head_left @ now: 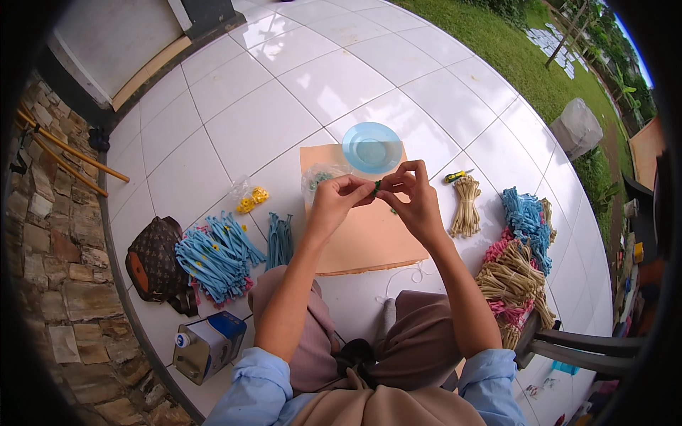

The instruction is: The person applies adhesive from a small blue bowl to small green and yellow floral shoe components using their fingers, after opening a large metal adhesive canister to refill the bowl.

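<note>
Above a peach-coloured board (362, 245), my left hand (338, 202) and my right hand (414, 206) meet, each pinching a small dark green piece (376, 187) between thumb and fingertips. The fingers cover much of it, so its kind does not show. Just beyond the hands, a round light blue plastic dish (371, 147) rests on the far edge of the board. Beside my left hand lies a clear plastic bag (312, 177) with small green pieces in it. Another small green bit (393, 211) is on the board below my right hand.
On the left are a clear bag of yellow pieces (252, 201), light blue cord bundles (222, 255), a brown patterned bag (153, 259) and a metal can (208, 346). To the right lie a yellow-handled tool (458, 175), a beige cord bundle (466, 206) and mixed cord piles (513, 273).
</note>
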`<move>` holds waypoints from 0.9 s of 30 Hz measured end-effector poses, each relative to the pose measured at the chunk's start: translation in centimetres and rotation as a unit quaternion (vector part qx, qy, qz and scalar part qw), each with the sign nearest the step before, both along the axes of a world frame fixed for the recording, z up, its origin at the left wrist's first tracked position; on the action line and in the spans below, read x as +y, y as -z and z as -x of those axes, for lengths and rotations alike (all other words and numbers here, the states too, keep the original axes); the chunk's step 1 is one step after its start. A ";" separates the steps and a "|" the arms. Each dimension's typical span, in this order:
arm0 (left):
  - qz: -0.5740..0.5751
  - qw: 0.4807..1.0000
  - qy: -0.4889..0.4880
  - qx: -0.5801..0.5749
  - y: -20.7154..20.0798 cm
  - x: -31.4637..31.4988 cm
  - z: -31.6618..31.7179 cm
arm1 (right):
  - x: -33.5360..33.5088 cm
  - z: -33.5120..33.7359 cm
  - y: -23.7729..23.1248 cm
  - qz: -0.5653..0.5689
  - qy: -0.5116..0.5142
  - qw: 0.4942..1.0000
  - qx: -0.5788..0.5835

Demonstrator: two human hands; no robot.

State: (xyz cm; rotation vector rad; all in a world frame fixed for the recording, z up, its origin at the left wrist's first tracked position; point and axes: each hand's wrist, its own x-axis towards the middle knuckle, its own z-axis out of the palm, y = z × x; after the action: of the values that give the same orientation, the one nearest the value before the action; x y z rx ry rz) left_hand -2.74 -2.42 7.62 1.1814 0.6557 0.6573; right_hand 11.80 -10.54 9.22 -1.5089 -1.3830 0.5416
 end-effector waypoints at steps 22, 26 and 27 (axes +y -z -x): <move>-0.068 0.989 -0.129 0.026 0.6 1.6 0.3 | 1.3 -4.2 7.3 0.147 0.094 0.974 -0.143; -0.069 0.992 -0.108 -0.004 1.4 1.5 -0.1 | 1.4 -2.8 5.3 0.196 0.048 0.970 -0.135; -0.061 0.993 -0.105 -0.005 1.3 1.3 -0.7 | 1.1 -3.1 4.5 0.136 0.076 0.972 -0.178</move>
State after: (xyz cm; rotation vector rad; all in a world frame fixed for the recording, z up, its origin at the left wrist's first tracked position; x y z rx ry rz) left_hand -2.06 -1.11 6.27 1.2306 0.7456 0.8895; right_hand 14.88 -9.46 4.70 -1.9910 -1.4890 0.3865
